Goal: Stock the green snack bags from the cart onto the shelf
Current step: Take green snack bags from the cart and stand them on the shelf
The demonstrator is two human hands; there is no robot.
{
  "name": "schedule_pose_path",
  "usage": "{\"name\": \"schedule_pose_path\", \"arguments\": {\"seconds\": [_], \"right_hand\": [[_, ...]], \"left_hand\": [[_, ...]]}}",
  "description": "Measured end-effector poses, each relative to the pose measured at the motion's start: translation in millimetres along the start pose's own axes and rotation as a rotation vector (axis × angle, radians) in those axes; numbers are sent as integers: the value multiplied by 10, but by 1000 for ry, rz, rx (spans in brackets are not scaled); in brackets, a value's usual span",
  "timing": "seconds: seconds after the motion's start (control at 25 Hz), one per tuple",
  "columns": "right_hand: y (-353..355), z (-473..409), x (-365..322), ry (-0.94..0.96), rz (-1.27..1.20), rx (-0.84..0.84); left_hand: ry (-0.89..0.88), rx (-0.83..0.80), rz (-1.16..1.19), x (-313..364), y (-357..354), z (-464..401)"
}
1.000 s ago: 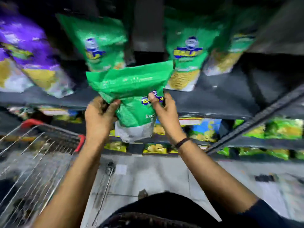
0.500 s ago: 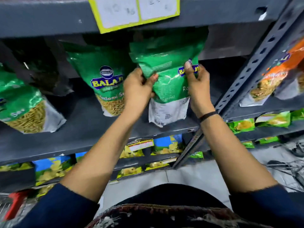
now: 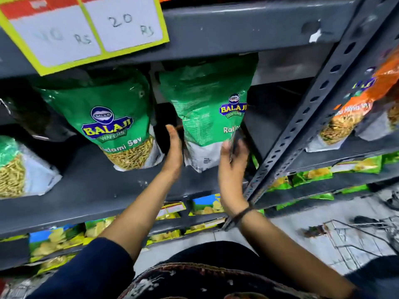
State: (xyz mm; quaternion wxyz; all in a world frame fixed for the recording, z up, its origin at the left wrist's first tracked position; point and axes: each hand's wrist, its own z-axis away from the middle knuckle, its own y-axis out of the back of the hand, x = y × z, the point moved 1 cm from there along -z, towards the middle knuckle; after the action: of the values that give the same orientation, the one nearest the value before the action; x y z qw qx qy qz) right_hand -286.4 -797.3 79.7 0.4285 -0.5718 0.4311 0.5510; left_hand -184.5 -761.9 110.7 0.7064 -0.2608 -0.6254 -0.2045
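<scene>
A green snack bag (image 3: 207, 117) stands upright on the grey shelf (image 3: 90, 190), turned slightly so its printed back faces left. My left hand (image 3: 173, 147) is flat and open beside the bag's lower left edge. My right hand (image 3: 234, 156) is open at the bag's lower right corner, fingers blurred and just off it. Another green snack bag (image 3: 108, 119) stands to the left, and a third green bag (image 3: 13, 165) is at the far left edge.
A perforated grey upright (image 3: 302, 126) runs diagonally just right of my right hand. Orange snack bags (image 3: 354, 113) sit beyond it. Yellow price cards (image 3: 86, 29) hang on the shelf above. Lower shelves hold chip packets (image 3: 207, 203). A wire cart (image 3: 356, 236) is at lower right.
The bag went from my raised hands into the shelf slot and now stands there. Both hands have let go and opened beside it. The view has moved closer to the shelf.
</scene>
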Motion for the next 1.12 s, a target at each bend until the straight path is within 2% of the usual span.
{"name": "schedule_pose_path", "arguments": {"seconds": [0.08,0.16,0.28,0.36,0.48,0.52,0.6,1.0,1.08,1.12], "right_hand": [[-40,133,170,-81,-39,-91],[-4,-131,149,-169,-71,-86],[175,-438,60,-127,-107,135],[192,-305,60,-129,-147,129],[95,-105,117,-204,-163,-48],[75,-126,138,-188,-138,-75],[53,-214,173,-169,-93,-80],[-64,-84,316,-159,-29,-103],[-32,-43,334,-171,-41,-39],[-13,27,337,-188,-45,6]], "left_hand": [[64,59,-55,-233,17,5],[69,162,-112,-402,56,106],[46,260,-116,-436,139,58],[46,223,-107,-402,153,-143],[39,-22,-83,-269,55,-292],[51,-126,-40,-302,10,-325],[74,-217,77,-320,-59,-297],[107,-203,229,-315,-7,-361],[101,-102,139,-361,17,-335],[92,13,68,-414,61,-280]]}}
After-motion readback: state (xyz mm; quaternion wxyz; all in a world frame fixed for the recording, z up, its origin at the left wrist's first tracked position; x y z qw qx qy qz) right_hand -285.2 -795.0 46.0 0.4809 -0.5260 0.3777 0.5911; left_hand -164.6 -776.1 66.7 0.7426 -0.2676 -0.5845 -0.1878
